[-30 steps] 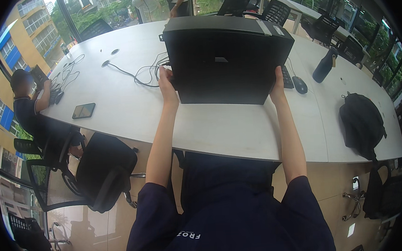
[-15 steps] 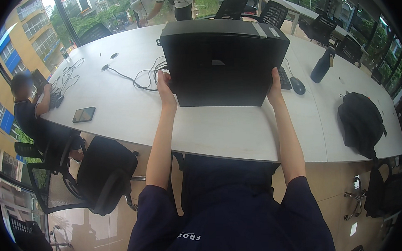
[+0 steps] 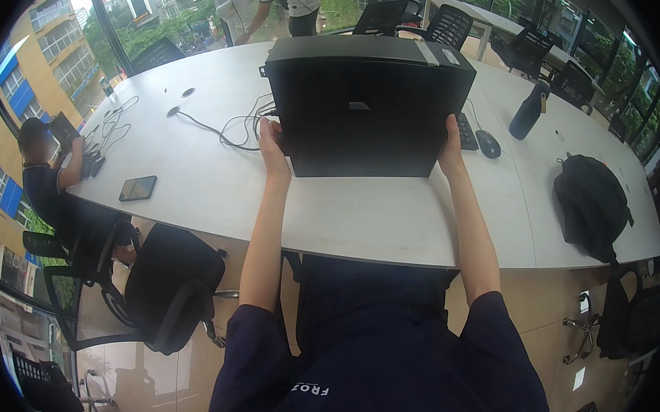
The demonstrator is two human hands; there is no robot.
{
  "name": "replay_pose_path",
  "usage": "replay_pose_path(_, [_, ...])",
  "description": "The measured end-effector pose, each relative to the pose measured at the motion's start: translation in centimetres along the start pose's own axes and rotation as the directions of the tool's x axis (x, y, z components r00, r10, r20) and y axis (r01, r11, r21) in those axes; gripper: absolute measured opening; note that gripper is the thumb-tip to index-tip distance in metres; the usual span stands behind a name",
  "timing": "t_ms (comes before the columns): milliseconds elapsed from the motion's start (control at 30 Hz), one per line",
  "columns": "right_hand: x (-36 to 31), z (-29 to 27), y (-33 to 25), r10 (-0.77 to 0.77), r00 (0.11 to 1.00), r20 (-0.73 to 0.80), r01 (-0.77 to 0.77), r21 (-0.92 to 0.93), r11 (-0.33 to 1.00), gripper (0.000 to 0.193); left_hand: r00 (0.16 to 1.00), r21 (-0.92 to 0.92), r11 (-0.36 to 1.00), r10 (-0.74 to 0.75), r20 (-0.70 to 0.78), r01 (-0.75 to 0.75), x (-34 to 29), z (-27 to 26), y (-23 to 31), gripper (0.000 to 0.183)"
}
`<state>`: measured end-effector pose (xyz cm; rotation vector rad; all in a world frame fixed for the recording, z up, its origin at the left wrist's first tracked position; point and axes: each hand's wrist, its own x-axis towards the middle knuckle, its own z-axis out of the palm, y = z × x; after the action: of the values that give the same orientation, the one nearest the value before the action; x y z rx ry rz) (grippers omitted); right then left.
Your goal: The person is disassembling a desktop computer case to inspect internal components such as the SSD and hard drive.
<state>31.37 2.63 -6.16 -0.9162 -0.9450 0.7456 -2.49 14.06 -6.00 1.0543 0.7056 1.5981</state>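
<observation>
A black computer tower [image 3: 370,123] lies on its side or stands on the white table [image 3: 361,215] straight ahead of me, its broad plain face toward me. My left hand [image 3: 272,149] is closed on its left end, thumb up, beside the cables there. At the right end my right hand [image 3: 450,140] grips the tower the same way, the thumb on the near edge. The fingers of both hands are mostly hidden behind the case. Dark cables [image 3: 241,132] run from near its left end to a round table grommet [image 3: 173,111].
Right of the tower are a keyboard [image 3: 466,131], a mouse [image 3: 488,144], a blue bottle [image 3: 528,112] and a black backpack [image 3: 592,207]. On the left lie a phone [image 3: 138,189] and loose cables [image 3: 103,134], near a seated person [image 3: 52,176]. Another person [image 3: 296,1] stands beyond the table.
Both hands keep their hold and the tower stays in practically the same place. The standing person's arm has shifted slightly.
</observation>
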Motion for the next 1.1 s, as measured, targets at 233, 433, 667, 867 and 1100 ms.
replay_pose_path(233, [-0.1,0.0,-0.3,0.020,0.999,0.044,-0.019,-0.016,1.000,0.091,1.000,-0.020,1.000,-0.005,0.016,0.005,0.4,-0.3,-0.4,0.049])
replay_pose_path(433, [0.1,-0.8,0.2,0.084,0.993,0.081,-0.081,-0.043,0.996,0.094,1.000,-0.024,1.000,-0.018,0.022,0.019,0.1,0.0,0.0,0.050])
replay_pose_path(667, [0.3,-0.7,0.4,0.057,0.998,-0.001,-0.057,-0.039,0.998,0.082,0.827,0.453,0.701,0.530,0.186,-0.551,-0.9,0.8,0.1,0.059])
replay_pose_path(867, [-0.6,1.5,-0.5,-0.019,1.000,-0.013,0.020,0.031,0.999,0.076,0.915,0.415,0.816,0.369,0.162,-0.403,-1.1,0.5,0.8,0.072])
replay_pose_path(1100, [-2.2,1.8,-1.4,0.077,0.997,0.000,-0.073,0.335,0.939,0.064,0.888,0.409,0.790,0.431,0.159,-0.456,0.1,0.0,0.3,0.076])
